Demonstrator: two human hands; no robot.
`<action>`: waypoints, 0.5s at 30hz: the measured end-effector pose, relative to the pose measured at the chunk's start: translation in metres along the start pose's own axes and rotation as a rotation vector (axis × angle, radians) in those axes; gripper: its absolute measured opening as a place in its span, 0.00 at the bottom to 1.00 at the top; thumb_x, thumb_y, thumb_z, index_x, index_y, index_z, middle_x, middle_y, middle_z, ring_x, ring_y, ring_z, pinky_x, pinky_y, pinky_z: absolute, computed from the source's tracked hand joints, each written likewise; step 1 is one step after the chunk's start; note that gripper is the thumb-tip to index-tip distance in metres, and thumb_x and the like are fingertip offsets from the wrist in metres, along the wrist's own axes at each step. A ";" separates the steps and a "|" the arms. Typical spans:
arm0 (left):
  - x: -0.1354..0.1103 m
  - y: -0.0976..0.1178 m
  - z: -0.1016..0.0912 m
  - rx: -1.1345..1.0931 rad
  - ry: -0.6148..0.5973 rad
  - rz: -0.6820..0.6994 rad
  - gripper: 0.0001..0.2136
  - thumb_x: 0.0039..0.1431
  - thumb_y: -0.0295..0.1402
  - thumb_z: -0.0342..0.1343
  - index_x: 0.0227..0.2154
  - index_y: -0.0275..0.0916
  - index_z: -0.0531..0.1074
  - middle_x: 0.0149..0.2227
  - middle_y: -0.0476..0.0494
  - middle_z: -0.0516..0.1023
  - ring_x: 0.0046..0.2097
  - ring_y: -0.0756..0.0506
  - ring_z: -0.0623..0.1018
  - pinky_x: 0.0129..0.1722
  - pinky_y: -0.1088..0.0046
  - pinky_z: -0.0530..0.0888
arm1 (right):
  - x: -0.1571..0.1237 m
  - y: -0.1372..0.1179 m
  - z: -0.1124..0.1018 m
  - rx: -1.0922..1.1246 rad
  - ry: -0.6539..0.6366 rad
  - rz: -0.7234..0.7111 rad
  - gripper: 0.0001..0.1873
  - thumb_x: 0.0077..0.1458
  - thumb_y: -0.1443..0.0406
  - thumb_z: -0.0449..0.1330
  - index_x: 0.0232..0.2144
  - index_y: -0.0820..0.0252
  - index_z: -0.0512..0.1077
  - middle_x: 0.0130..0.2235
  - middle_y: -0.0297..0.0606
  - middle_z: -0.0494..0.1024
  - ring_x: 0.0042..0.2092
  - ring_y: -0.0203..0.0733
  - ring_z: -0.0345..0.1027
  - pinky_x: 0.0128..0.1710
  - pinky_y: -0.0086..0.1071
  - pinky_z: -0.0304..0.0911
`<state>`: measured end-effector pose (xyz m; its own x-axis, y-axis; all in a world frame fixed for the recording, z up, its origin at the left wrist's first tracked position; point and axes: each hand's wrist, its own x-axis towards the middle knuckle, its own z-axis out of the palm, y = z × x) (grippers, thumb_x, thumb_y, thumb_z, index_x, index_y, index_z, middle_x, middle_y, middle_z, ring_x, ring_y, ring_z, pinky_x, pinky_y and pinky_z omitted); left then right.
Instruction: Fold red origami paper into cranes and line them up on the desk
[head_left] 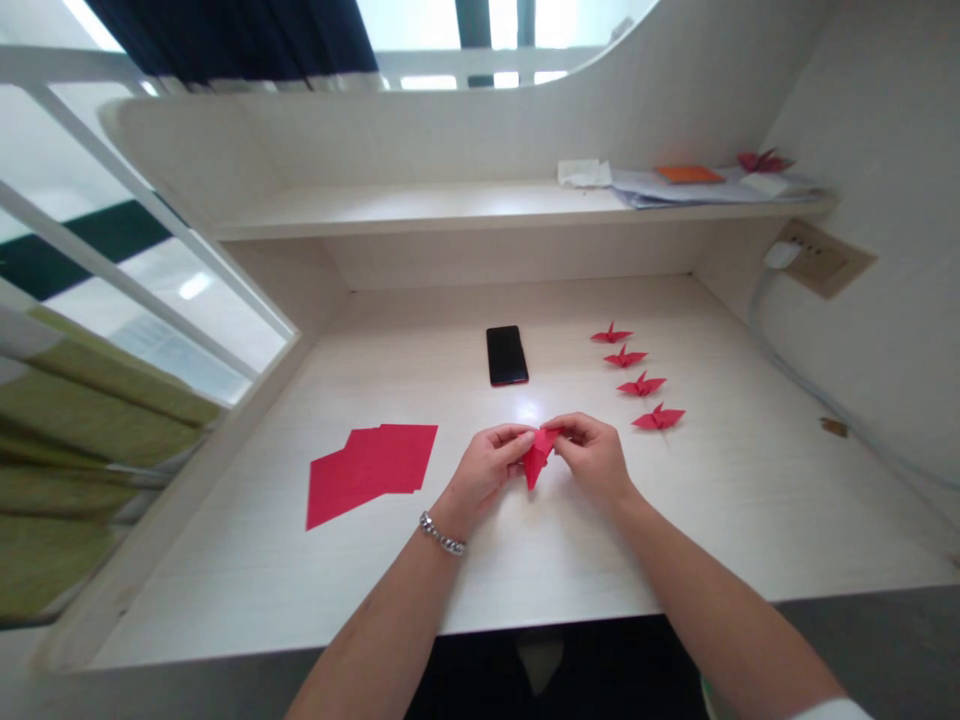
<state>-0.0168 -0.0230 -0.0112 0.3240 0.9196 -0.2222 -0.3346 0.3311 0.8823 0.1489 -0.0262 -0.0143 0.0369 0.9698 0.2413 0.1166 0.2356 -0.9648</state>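
Between my two hands is a partly folded piece of red origami paper (537, 462), its narrow point directed down toward the front of the desk. My left hand (487, 468) pinches its left side with the thumb on top; a metal chain bracelet circles that wrist. Thumb and fingers of my right hand (596, 455) grip the upper right corner of the paper. To the left lie several overlapping red paper sheets (367, 465). Right of my hands, folded red paper cranes stand in a column, the nearest crane (658, 418) closest to my right hand.
A black phone (507, 355) lies on the pale desk (247, 570) beyond my hands. The shelf (420, 205) above holds papers, an orange piece (690, 175) and another red folded paper (763, 162). On the right wall, a white charger (782, 255) with a cable sits in the socket.
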 end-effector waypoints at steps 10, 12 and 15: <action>0.003 -0.007 0.003 0.130 0.171 0.098 0.22 0.48 0.40 0.67 0.44 0.35 0.71 0.36 0.37 0.82 0.37 0.43 0.81 0.38 0.65 0.78 | 0.000 0.003 0.003 0.049 0.032 0.027 0.12 0.47 0.67 0.61 0.37 0.60 0.75 0.36 0.40 0.81 0.36 0.43 0.76 0.36 0.34 0.72; 0.004 -0.008 0.002 0.209 0.195 0.163 0.21 0.47 0.40 0.67 0.43 0.36 0.72 0.38 0.37 0.82 0.38 0.42 0.81 0.39 0.64 0.78 | -0.001 0.002 0.003 0.008 0.050 0.008 0.11 0.48 0.67 0.61 0.37 0.59 0.75 0.37 0.40 0.81 0.37 0.44 0.76 0.37 0.35 0.72; 0.004 -0.007 0.000 0.390 0.211 0.217 0.18 0.49 0.41 0.66 0.40 0.36 0.77 0.41 0.37 0.82 0.40 0.41 0.81 0.41 0.64 0.78 | -0.002 -0.001 0.003 -0.048 0.088 -0.005 0.11 0.49 0.66 0.61 0.37 0.59 0.76 0.36 0.40 0.81 0.36 0.44 0.77 0.38 0.36 0.73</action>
<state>-0.0128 -0.0221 -0.0184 0.0835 0.9947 -0.0596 -0.0055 0.0603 0.9982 0.1454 -0.0281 -0.0145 0.1230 0.9589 0.2559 0.1641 0.2346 -0.9581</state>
